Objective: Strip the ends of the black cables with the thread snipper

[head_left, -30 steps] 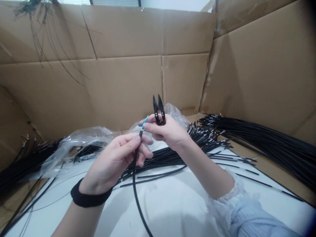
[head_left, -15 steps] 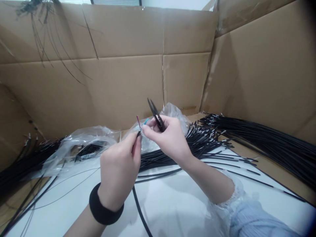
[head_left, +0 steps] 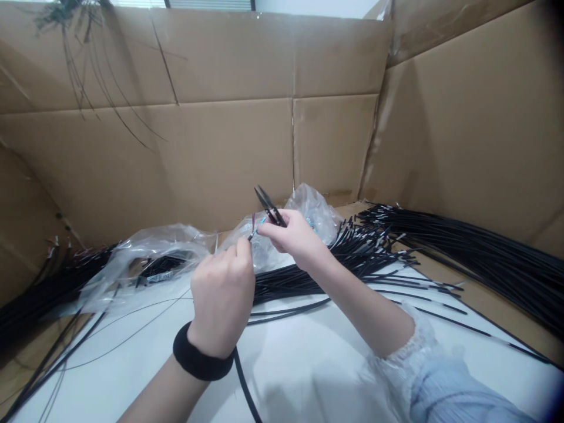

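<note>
My left hand (head_left: 224, 288) is closed around a black cable (head_left: 247, 385), which hangs down from the fist toward the front of the white table. From the cable's end, just above the fingers, stick out thin coloured wires (head_left: 253, 222), one dark red or purple and one blue. In my right hand (head_left: 294, 236) is a pair of dark thread snips (head_left: 268, 205), their two pointed blades a little apart and aimed up and left. The thumb and fingertips of that hand are at the blue wire, close to the cable end; whether they pinch it is hard to tell.
Behind my hands lies a pile of black cables (head_left: 352, 258) with pale ends. Another bundle (head_left: 467, 252) is on the right, one more (head_left: 48, 282) on the left. Clear plastic bags (head_left: 150, 247) rest at the back. Cardboard walls (head_left: 229, 147) enclose the white table (head_left: 308, 358).
The left fist has rolled over, now showing its back, and moved slightly right. The snips have shifted left and lower, with the right hand tilting along.
</note>
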`<state>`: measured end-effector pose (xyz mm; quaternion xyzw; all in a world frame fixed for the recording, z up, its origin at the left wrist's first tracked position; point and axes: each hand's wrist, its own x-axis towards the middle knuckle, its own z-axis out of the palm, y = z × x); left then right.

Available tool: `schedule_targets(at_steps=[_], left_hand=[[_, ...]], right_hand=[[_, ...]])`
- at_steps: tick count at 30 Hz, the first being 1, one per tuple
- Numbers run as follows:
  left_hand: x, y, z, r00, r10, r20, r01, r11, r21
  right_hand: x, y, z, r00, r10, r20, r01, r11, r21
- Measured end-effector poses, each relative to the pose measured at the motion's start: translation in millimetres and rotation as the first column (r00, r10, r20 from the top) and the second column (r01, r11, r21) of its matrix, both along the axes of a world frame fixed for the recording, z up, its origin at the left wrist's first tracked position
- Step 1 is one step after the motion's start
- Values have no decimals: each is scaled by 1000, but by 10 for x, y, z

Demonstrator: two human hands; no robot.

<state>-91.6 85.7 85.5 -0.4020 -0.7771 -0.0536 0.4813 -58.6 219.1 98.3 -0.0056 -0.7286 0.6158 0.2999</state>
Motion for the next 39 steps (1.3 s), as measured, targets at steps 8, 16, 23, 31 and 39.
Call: schedule_targets(at_steps=[8, 16, 23, 31, 39], left_hand=[[-44, -114, 243, 598, -407, 691, 318, 911, 262], [-105, -191, 350, -106, -468, 878, 406, 785, 467], [-184, -217, 326, -418, -437, 796, 419, 685, 596], [-207, -179, 284, -640, -411, 649, 314, 631, 709], [-243, -153, 280, -751, -407, 521, 240, 566, 788]], right_hand=[[90, 147, 90, 989, 148, -7, -147, 985, 90], [231, 78, 180, 988, 129, -83, -112, 976, 185], [220, 117, 157, 930, 365, -52, -363, 931, 44], [182, 94, 152, 901, 434, 7, -424, 884, -199], [199, 26, 137, 886, 463, -28, -458, 863, -212]])
